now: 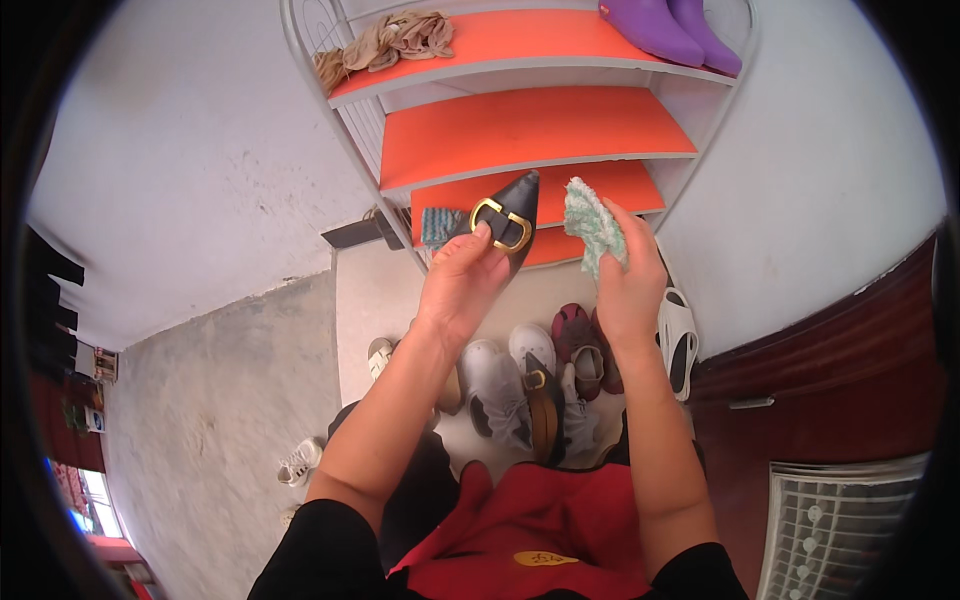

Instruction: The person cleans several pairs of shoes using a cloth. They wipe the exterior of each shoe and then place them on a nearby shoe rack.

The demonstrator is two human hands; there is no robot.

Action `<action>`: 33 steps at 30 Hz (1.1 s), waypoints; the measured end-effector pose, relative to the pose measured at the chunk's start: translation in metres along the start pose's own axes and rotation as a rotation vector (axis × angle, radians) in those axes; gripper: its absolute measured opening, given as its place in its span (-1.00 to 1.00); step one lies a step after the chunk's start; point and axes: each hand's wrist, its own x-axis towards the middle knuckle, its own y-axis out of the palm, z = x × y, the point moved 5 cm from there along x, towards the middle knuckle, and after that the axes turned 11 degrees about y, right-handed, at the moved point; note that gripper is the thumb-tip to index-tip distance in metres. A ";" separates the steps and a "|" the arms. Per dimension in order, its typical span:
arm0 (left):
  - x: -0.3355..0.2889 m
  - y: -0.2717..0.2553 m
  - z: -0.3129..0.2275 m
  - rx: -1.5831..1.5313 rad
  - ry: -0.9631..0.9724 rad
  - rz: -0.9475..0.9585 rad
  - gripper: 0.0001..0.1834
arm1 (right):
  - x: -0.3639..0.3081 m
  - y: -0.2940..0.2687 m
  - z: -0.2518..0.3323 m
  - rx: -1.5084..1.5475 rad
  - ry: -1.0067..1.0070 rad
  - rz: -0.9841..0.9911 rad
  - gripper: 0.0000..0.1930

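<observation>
My left hand (463, 278) grips a black pointed-toe shoe (522, 205) that has a large gold buckle, with my thumb pressed on the buckle. The toe points up and slightly right, and my palm hides the heel end. To the right, my right hand (632, 285) pinches a pale green and white fuzzy cloth (592, 228), held apart from the shoe. A matching black shoe with a gold buckle (543, 405) lies on the floor below, among other pairs.
Ahead stands a rack with orange shelves (540, 135); purple boots (665, 30) and beige crumpled fabric (395, 42) are on top. A striped grey-blue cloth (440, 226) sits on a lower shelf. Grey-white shoes (500, 395), maroon shoes (578, 340) and white sneakers (300, 462) are on the floor.
</observation>
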 end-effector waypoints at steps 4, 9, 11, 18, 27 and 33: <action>-0.004 0.004 0.012 -0.192 -0.065 -0.065 -0.76 | -0.014 0.025 0.017 -0.011 -0.174 0.086 -0.39; 0.000 0.003 0.010 -0.382 -0.088 -0.139 -0.73 | -0.037 0.053 0.018 0.011 -0.088 0.219 -0.32; 0.003 0.006 0.002 -0.363 0.005 -0.085 -0.72 | -0.047 0.059 0.021 -0.026 -0.129 0.216 -0.32; 0.018 -0.014 -0.029 -0.422 0.145 -0.134 -0.79 | -0.111 0.088 0.026 0.004 -0.121 0.393 -0.33; 0.024 -0.023 -0.063 -0.497 0.259 -0.179 -0.86 | -0.136 0.099 -0.016 -0.264 0.159 0.839 -0.52; 0.023 -0.018 -0.053 -0.633 0.127 -0.030 -0.84 | -0.125 0.099 -0.060 0.462 0.870 0.682 -0.57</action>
